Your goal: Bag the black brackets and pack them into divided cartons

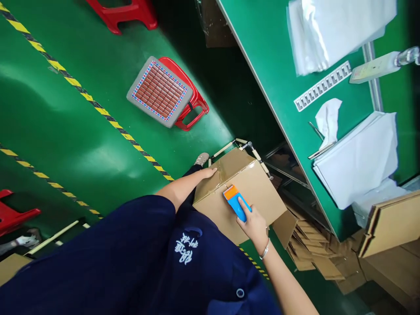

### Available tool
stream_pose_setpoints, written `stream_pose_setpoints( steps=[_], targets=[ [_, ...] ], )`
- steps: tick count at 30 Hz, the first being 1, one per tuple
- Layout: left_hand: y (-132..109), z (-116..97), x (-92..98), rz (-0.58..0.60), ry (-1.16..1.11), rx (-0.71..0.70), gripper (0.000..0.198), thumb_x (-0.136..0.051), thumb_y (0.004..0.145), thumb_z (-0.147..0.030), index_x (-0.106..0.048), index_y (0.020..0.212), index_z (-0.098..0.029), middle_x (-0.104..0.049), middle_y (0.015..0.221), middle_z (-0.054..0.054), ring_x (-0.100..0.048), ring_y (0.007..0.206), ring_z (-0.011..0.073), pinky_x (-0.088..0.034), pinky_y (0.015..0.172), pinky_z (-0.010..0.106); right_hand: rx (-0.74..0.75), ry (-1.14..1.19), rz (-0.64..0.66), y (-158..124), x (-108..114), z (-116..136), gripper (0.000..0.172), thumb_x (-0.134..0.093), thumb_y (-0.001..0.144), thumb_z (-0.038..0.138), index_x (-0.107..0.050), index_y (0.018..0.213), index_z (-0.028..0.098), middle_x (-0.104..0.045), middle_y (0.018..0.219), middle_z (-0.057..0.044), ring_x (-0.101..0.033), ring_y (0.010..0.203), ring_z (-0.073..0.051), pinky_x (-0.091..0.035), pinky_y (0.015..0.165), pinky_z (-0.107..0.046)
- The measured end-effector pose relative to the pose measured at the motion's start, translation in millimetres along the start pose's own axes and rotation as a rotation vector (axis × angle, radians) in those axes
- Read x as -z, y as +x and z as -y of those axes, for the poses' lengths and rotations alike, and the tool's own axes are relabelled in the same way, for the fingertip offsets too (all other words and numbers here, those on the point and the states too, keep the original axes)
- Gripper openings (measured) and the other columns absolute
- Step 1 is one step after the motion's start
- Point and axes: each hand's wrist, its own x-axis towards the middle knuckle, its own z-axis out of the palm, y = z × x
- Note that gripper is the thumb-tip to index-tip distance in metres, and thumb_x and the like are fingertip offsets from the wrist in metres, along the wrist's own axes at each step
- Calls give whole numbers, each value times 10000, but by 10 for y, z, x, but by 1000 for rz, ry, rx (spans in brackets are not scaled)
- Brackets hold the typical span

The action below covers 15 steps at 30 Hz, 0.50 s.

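Scraper point(237, 204) beside carton point(260, 188) edge, contact unclear; open floor point(213, 124) towards stool point(182, 71).

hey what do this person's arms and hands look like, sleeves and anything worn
Neither hand wears a glove. The left arm has a short, dark navy sleeve; the left hand shows no wristband. The right hand has a shiny, silvery bracelet at its wrist.

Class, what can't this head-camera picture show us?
All in the head view:
Inside of the carton: hidden by its walls.
Part of the blue tool: covered by the right hand.
Upper red stool: cut off by the top edge.
Any writing on the bottle: too small to read.
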Motion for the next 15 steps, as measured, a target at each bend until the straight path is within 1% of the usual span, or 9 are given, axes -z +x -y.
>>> stream_pose_setpoints(
  steps=[1, 3, 5, 6, 8, 9, 11, 15],
  targets=[
    [-38, -65, 17, -13, 23, -51, 583, -218, 995, -453, -342, 1487, -166, -402, 1516, 101, -325, 1426, 246, -256, 1168, 418, 0, 1, -1, 2, 8, -2, 638, -570, 853, 364, -387, 1464, 333, -587, 954, -66, -606, 735, -187, -474, 586, -253],
    [-152, -228, 1, -19, 71, -202, 571, -208, 1000, -440, -295, 1510, -199, -329, 1559, 61, -271, 1450, 211, -218, 1189, 380, 5, 6, -5, 19, 27, 5, 650, -566, 851, 363, -370, 1471, 345, -590, 957, -65, -603, 725, -185, -472, 588, -254],
    [-300, -396, -89, -1, 131, -349, 562, -261, 993, -434, -277, 1519, -236, -258, 1589, 15, -231, 1463, 170, -205, 1191, 311, 19, 21, -14, 37, 37, 15, 656, -559, 856, 369, -353, 1478, 350, -593, 958, -68, -599, 720, -184, -467, 589, -254],
    [-373, -467, -149, 11, 165, -404, 570, -288, 987, -428, -261, 1525, -242, -230, 1597, 8, -219, 1467, 163, -201, 1191, 297, 31, 31, -22, 34, 31, 8, 661, -555, 860, 376, -340, 1485, 348, -593, 954, -69, -596, 719, -186, -466, 592, -255],
    [-490, -568, -251, 15, 240, -460, 597, -300, 981, -403, -200, 1541, -223, -186, 1607, 27, -199, 1473, 175, -167, 1201, 333, 63, 52, -41, -30, -30, -69, 682, -549, 867, 393, -302, 1501, 340, -591, 948, -72, -591, 720, -189, -467, 604, -260],
    [-528, -597, -279, 8, 277, -468, 606, -289, 981, -388, -166, 1548, -211, -171, 1610, 42, -189, 1476, 187, -139, 1207, 369, 80, 59, -48, -103, -95, -153, 694, -549, 869, 400, -282, 1508, 340, -589, 946, -72, -588, 719, -191, -469, 610, -264],
    [-571, -626, -274, -13, 348, -460, 614, -275, 979, -364, -125, 1552, -200, -164, 1611, 63, -181, 1479, 211, -94, 1205, 438, 103, 62, -50, -343, -308, -420, 703, -553, 871, 394, -265, 1510, 353, -587, 938, -69, -582, 710, -190, -469, 619, -269],
    [-636, -686, -177, -73, 461, -412, 654, -315, 959, -337, -91, 1551, -172, -196, 1601, 115, -215, 1466, 258, -65, 1183, 530, 44, 28, -31, -1013, -923, -1134, 663, -554, 870, 328, -322, 1491, 349, -578, 915, -72, -577, 689, -185, -458, 613, -269]
  ],
)
